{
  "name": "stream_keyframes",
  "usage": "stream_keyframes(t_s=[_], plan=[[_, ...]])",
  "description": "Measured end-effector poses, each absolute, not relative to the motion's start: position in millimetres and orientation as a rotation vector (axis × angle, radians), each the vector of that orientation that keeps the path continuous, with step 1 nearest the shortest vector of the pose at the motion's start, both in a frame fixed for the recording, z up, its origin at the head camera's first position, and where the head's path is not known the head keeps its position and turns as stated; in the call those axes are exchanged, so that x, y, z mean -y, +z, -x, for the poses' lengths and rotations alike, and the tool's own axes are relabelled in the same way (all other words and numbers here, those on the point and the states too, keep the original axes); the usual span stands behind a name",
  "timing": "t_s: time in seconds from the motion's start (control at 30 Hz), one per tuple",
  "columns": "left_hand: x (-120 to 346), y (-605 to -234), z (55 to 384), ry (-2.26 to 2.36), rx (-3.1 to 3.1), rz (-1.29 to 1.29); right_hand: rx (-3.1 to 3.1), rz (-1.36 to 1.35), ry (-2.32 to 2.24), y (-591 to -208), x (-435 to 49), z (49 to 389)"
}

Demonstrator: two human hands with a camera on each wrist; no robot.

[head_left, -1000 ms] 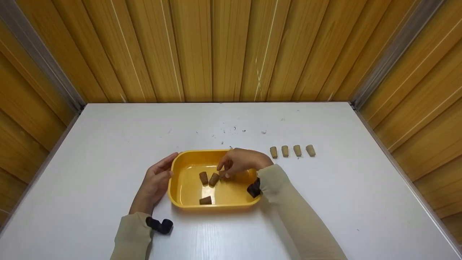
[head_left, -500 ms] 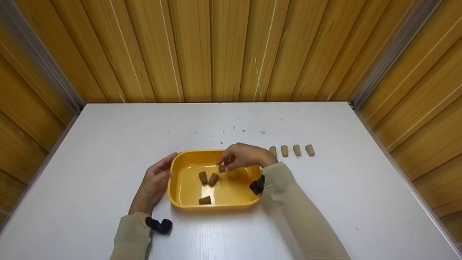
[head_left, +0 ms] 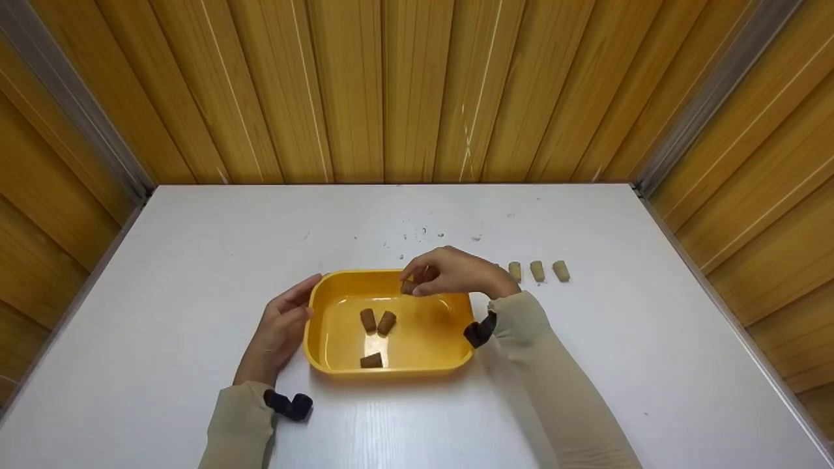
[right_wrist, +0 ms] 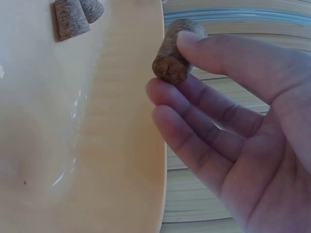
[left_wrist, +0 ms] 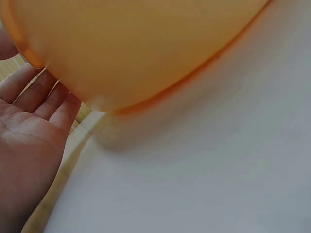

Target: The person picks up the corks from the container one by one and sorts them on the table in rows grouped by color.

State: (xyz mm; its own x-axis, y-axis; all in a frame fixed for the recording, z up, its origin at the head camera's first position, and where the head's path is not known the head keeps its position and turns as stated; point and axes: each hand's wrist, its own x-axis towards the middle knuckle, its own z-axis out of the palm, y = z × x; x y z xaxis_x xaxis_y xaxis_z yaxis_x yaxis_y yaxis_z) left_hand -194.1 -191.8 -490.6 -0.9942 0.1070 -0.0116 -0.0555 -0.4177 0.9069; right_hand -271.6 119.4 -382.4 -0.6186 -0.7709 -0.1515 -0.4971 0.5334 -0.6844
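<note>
My right hand [head_left: 456, 272] pinches a brown cork stopper [right_wrist: 176, 51] between thumb and fingers, above the far rim of a yellow tray [head_left: 391, 374]. Inside that tray lie three more brown cork stoppers: one to the left [head_left: 368, 320], one beside it [head_left: 387, 323], and one by the near wall [head_left: 371, 361]. At the tray's left side, my left hand [head_left: 281, 326] touches the outer wall with extended fingers; in the left wrist view its palm faces up and some fingertips meet the wall.
Paler cork stoppers [head_left: 537, 271] lie in a row on the white table [head_left: 619, 365], right of the tray; the right hand partly covers the leftmost. Dark specks [head_left: 423, 231] dot the tabletop behind the tray. Wood-patterned panels [head_left: 417, 91] enclose the back and sides.
My right hand has lifted the brown cork stopper off the tray floor and moved it up and away toward the far rim, slightly right. The left hand and tray have stayed put.
</note>
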Motion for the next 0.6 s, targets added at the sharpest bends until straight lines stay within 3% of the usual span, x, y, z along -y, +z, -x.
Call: stream_keyframes(t_s=[0.6], plan=[[192,-493,195,2.572,-1.614,-0.072,-2.383,0.981,-1.141,-388,-149,271]])
